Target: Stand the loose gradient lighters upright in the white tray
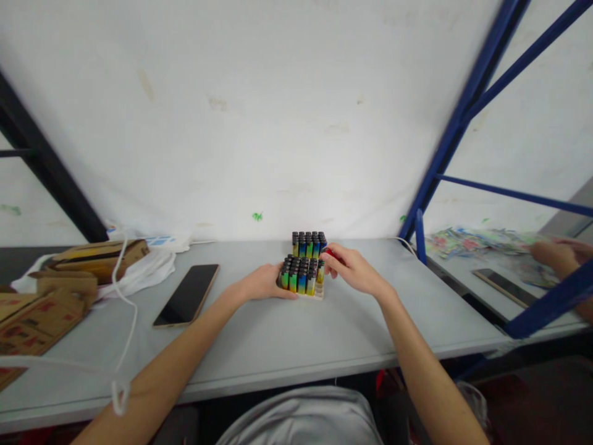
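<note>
A pale tray (319, 295) stands on the table, filled with upright lighters (299, 278) in green, blue and yellow with black tops. Empty slots show along its right front side. My left hand (265, 282) is wrapped around the tray's left side, thumb along the front. At the tray's right edge, my right hand (351, 267) is closed, fingertips pinching a red lighter (330, 253), mostly hidden by the fingers. Just behind the tray stands a second block of upright lighters (309, 243) with similar colours.
A phone (188, 295) lies left of my left hand. Further left are opened cardboard boxes (44, 303), white plastic and a white cable (135, 315). A blue metal frame (456, 130) rises at right. Beyond it are another person's hand (553, 254), a second phone (504, 286) and colourful packets (482, 241).
</note>
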`<action>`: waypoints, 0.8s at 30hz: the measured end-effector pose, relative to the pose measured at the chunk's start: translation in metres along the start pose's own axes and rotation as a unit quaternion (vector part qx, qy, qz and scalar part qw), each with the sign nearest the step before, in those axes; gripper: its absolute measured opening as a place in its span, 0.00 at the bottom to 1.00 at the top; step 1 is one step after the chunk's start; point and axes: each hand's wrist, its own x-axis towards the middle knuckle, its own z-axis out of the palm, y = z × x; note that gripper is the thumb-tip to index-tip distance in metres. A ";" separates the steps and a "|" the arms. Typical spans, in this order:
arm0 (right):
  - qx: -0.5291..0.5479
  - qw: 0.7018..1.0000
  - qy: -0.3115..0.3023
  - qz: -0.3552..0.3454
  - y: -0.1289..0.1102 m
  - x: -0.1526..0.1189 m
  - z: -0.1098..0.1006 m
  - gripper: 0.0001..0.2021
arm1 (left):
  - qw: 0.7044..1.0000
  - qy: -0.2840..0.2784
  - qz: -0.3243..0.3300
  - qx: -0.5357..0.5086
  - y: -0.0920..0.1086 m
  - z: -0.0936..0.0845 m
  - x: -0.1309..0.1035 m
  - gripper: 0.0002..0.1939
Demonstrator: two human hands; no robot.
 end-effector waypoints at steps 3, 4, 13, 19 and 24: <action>-0.057 0.997 -0.039 -0.032 -0.008 -0.005 -0.010 0.17 | 1.000 0.000 0.003 -0.003 -0.002 0.001 0.000 0.42; -0.084 0.995 -0.045 -0.039 -0.008 -0.006 -0.012 0.17 | 1.000 0.001 0.002 -0.002 -0.002 0.001 0.000 0.42; -0.108 0.990 -0.090 0.030 0.007 -0.002 -0.007 0.15 | 1.000 0.002 0.000 -0.006 0.000 0.000 0.000 0.43; -0.060 0.989 -0.122 0.055 0.015 -0.001 -0.006 0.16 | 1.000 -0.002 0.003 -0.012 0.002 -0.001 -0.001 0.40; -0.068 0.989 -0.102 0.080 0.027 0.001 -0.003 0.19 | 1.000 -0.001 -0.009 -0.009 0.005 -0.002 -0.003 0.41</action>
